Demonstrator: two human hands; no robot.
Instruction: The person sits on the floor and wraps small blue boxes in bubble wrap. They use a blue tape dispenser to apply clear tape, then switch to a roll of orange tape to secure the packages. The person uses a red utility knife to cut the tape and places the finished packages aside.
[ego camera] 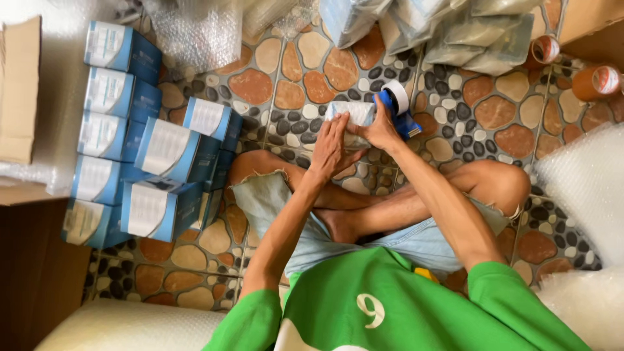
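I sit cross-legged on a pebble-pattern floor. In front of my knees lies a small box wrapped in bubble wrap (351,113). My left hand (331,146) presses flat on its near side, fingers together. My right hand (382,127) grips a blue tape dispenser (398,112) with a roll of clear tape, held against the box's right end.
Several blue-and-white boxes (153,156) are stacked at left beside a brown cardboard box (18,91). Wrapped parcels (448,29) pile at the top. Brown tape rolls (595,81) sit top right. Bubble wrap sheets (585,188) lie right and top left.
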